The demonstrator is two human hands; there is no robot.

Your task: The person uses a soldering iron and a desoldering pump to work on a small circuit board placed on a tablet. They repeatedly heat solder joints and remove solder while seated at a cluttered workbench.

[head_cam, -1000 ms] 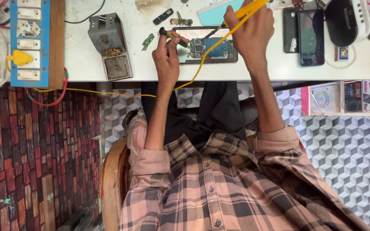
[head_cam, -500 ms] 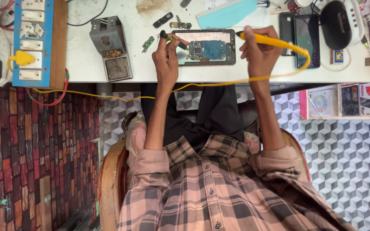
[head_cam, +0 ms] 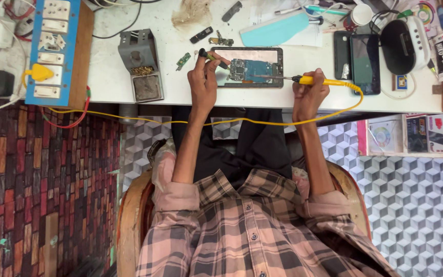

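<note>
While the right hand (head_cam: 309, 92) grips a yellow-handled soldering iron (head_cam: 303, 79), its tip reaches left over the blue circuit board (head_cam: 246, 70) of an opened phone (head_cam: 247, 66) lying between both hands. Beside the phone's left edge, the left hand (head_cam: 203, 82) pinches a dark, green-tipped tool (head_cam: 212, 57). Farther left of that hand stands a grey metal iron stand (head_cam: 140, 64).
</note>
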